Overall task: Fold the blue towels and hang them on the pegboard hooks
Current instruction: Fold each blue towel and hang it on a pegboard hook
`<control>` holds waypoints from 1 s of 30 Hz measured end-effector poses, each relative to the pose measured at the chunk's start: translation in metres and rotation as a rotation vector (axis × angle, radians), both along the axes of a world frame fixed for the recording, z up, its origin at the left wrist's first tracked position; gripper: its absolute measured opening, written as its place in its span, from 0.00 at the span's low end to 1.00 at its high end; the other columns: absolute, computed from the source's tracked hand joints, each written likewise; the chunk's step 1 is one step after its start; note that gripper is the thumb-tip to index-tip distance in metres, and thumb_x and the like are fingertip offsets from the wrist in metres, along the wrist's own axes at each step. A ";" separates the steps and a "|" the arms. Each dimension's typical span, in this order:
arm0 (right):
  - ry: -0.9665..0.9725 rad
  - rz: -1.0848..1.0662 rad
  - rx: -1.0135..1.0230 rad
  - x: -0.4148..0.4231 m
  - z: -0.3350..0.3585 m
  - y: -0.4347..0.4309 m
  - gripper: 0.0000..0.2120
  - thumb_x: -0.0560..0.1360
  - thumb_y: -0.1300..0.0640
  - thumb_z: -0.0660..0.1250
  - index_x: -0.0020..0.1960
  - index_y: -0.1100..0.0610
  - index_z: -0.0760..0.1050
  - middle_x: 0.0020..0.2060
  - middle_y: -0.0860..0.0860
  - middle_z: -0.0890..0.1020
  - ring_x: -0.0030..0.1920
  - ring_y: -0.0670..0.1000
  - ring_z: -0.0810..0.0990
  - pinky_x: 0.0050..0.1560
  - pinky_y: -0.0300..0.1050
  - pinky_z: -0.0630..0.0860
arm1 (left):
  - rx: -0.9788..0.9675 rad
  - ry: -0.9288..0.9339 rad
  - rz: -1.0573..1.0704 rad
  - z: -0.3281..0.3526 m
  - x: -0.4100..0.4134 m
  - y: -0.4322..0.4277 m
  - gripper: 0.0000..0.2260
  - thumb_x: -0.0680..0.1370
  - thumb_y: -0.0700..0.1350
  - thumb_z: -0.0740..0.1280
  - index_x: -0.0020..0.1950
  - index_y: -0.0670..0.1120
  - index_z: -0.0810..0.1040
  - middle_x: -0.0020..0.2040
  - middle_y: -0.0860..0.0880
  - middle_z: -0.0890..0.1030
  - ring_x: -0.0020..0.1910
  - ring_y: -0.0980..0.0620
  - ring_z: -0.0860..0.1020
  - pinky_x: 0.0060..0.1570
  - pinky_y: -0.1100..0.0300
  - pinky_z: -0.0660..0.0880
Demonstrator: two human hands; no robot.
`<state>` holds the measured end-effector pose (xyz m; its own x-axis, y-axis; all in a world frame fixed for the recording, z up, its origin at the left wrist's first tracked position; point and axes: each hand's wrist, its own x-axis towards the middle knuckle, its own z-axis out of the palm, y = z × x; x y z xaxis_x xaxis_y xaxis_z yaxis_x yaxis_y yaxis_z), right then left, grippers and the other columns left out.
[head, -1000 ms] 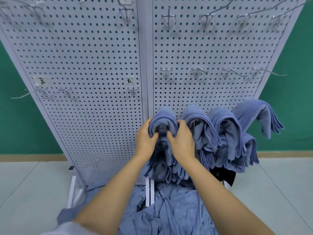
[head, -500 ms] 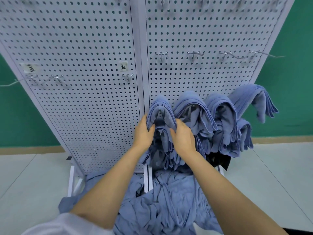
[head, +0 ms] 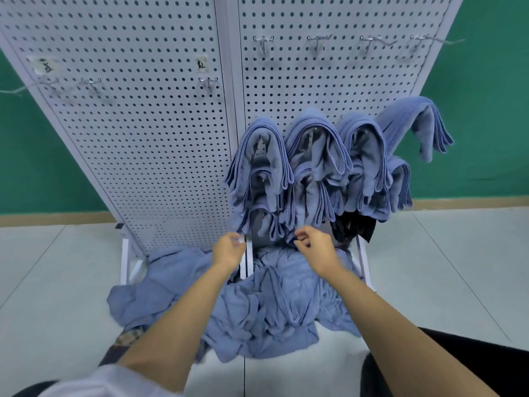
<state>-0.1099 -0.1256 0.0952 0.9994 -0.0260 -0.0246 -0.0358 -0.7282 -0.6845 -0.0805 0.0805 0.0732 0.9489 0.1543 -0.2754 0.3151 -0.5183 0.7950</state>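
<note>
Head view: left hand (head: 229,247) and right hand (head: 315,245), loosely curled and apparently empty, hover just under the hung towels (head: 260,167), the pile (head: 272,310) directly below the 2, spread sideways.

Blue towels (head: 259,156) were soft, matt cloth. Pegboard (head: 143,124) looked smooth, white-painted and matt; hooks (head: 263,43) were bright metal wire. Floor (head: 57,282) was smooth, pale, faintly glossy.
</note>
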 end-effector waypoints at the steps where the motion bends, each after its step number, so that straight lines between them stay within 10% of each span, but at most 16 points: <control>1: 0.048 -0.003 0.003 -0.006 -0.015 -0.003 0.11 0.79 0.62 0.63 0.61 0.62 0.74 0.52 0.57 0.79 0.45 0.51 0.74 0.56 0.47 0.75 | -0.015 0.035 -0.013 -0.014 -0.008 -0.003 0.13 0.79 0.38 0.64 0.64 0.38 0.74 0.54 0.40 0.79 0.52 0.42 0.77 0.53 0.54 0.75; 4: 0.183 -0.008 0.011 -0.022 -0.059 -0.012 0.10 0.79 0.63 0.61 0.58 0.63 0.75 0.43 0.58 0.79 0.39 0.51 0.73 0.44 0.46 0.75 | 0.001 0.091 -0.089 -0.052 -0.027 -0.019 0.11 0.77 0.33 0.61 0.57 0.36 0.78 0.46 0.43 0.77 0.43 0.47 0.74 0.35 0.70 0.71; 13: 0.415 0.021 -0.065 -0.042 -0.164 -0.021 0.09 0.72 0.69 0.62 0.49 0.64 0.78 0.39 0.60 0.81 0.43 0.57 0.79 0.43 0.48 0.73 | 0.118 0.142 -0.370 -0.149 -0.037 -0.068 0.16 0.72 0.29 0.59 0.53 0.39 0.81 0.54 0.44 0.82 0.54 0.48 0.79 0.52 0.65 0.71; 30: 0.418 0.035 -0.276 -0.022 -0.224 -0.007 0.12 0.74 0.54 0.65 0.56 0.57 0.75 0.54 0.53 0.78 0.62 0.53 0.69 0.52 0.43 0.71 | 0.420 -0.047 -0.666 -0.206 0.011 -0.083 0.08 0.75 0.35 0.62 0.52 0.43 0.77 0.55 0.47 0.74 0.58 0.47 0.68 0.54 0.62 0.66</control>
<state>-0.1321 -0.1324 -0.1288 0.9056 -0.0545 -0.4205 -0.2383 -0.8858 -0.3983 -0.0698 -0.0025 -0.1324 0.8874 -0.3686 -0.2769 -0.1965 -0.8458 0.4960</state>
